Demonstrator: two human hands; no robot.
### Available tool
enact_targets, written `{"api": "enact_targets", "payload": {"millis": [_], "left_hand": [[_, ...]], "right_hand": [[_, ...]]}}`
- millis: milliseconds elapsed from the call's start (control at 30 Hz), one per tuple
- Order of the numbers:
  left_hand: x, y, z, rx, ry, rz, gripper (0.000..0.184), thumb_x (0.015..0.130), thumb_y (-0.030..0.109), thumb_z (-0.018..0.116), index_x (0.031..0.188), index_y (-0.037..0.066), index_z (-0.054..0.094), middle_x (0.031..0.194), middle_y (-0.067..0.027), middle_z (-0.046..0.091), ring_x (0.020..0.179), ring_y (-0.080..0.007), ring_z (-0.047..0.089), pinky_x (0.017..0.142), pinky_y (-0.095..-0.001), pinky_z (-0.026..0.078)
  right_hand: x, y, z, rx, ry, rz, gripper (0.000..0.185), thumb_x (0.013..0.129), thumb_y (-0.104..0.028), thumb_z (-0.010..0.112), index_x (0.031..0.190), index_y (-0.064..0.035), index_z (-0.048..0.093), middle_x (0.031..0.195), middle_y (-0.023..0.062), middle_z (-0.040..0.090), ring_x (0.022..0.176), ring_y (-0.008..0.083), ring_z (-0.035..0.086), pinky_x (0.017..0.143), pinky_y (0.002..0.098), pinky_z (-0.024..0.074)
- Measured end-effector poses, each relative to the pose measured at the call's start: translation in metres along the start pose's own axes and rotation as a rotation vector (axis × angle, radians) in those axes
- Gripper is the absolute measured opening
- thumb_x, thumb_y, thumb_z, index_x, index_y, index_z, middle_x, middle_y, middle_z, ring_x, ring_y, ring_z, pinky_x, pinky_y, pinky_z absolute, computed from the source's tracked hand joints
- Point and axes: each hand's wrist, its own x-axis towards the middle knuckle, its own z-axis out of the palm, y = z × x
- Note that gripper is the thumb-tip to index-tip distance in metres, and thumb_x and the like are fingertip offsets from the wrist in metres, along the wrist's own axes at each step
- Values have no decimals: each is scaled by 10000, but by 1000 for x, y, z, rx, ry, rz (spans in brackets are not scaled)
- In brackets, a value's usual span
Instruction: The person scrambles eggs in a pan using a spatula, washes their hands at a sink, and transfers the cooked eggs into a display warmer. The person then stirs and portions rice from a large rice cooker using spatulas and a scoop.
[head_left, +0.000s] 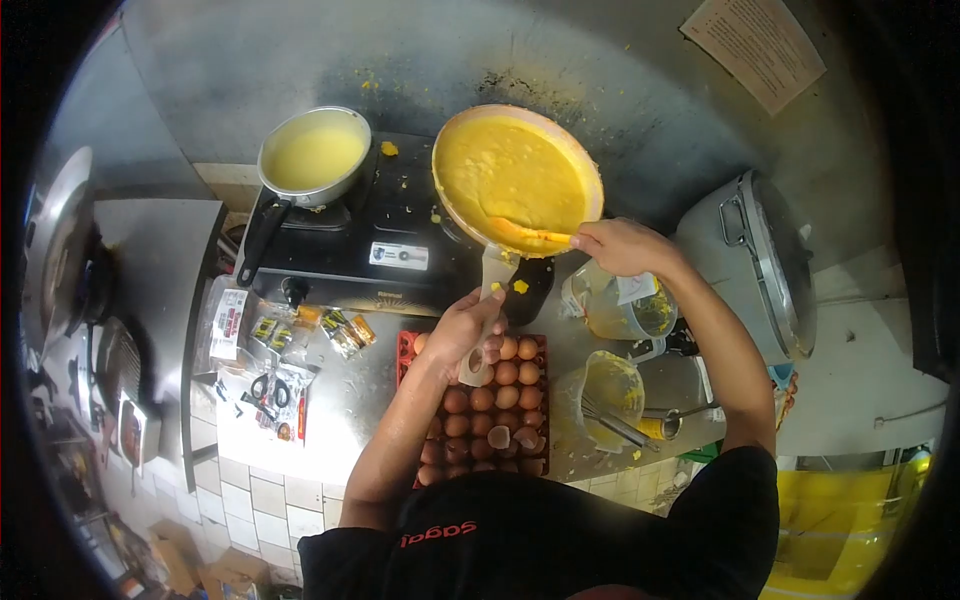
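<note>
My left hand is closed round the pale handle of a wide pan, tilted over the right side of a black stove. Thick yellow egg mixture covers the inside of the pan. With my right hand I grip an orange spatula, whose head lies in the mixture near the pan's front edge. Below my left hand sits a red tray of brown eggs, with broken shells at its right side.
A smaller pan of pale yellow liquid sits on the stove's left side. Right of the eggs are a measuring jug, a bowl with a whisk and a large metal pot. Scissors and packets lie at left.
</note>
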Motion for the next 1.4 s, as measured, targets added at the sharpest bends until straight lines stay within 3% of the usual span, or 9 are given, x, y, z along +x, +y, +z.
{"api": "enact_targets", "payload": {"millis": [167,367,567,700,1000,1100,1200,1300,1400], "left_hand": [[2,-2,-3,36,1,12,342,985,258,488,1279,89,441,685,-19,438,457,-106,384,392,-229,318],[0,-1,-2,48,9,-4,340,985,265,489,1280,100,448,681,-21,438,450,-105,385,392,-226,319],[0,-2,0,-4,-17,28,180,972,271,506,1095,143,479,667,5,462,446,-83,405,337,-218,328],[0,-1,0,-29,-22,24,169,972,255,508,1088,136,477,666,-3,462,452,-87,397,360,-230,337],[1,-5,1,9,14,72,158,972,255,507,1063,130,472,682,-7,455,471,-92,389,389,-240,338],[1,-6,0,-6,3,69,154,970,256,511,1056,134,473,683,-3,456,476,-92,391,393,-238,338],[0,-4,2,7,12,68,144,968,251,512,1049,139,473,683,1,455,481,-92,394,396,-237,337],[0,-4,3,11,6,69,135,967,245,511,1047,144,471,681,5,451,482,-92,389,399,-238,333],[-1,-4,3,7,-11,62,137,967,243,511,1056,147,467,677,8,444,483,-91,382,402,-239,327]], "right_hand": [[-23,-13,-13,-289,61,83,308,952,-299,445,1005,-76,652,940,224,653,902,402,619,788,499,475],[-2,2,-3,-377,164,183,227,848,-188,539,950,-61,697,933,210,676,893,376,662,784,478,516],[46,36,-9,-330,259,262,277,872,-239,505,975,-71,699,993,206,672,935,375,653,815,467,514],[74,52,-18,-275,349,274,335,894,-297,483,986,-55,696,1033,202,665,990,370,637,850,466,501],[38,43,-58,-460,125,334,278,863,-230,540,984,-37,700,1015,201,669,972,360,643,827,450,513],[32,52,-59,-517,-51,122,267,849,-217,545,950,-33,710,939,205,680,898,378,654,764,469,508],[27,48,-63,-411,-95,-69,268,842,-245,557,854,-32,719,740,196,672,649,329,648,581,438,485],[24,26,-68,-199,-237,194,301,890,-284,534,888,-34,701,580,98,574,498,207,516,492,366,413],[29,9,-63,44,-306,264,326,880,-342,550,764,-71,689,515,18,450,389,118,375,360,310,285]]}}
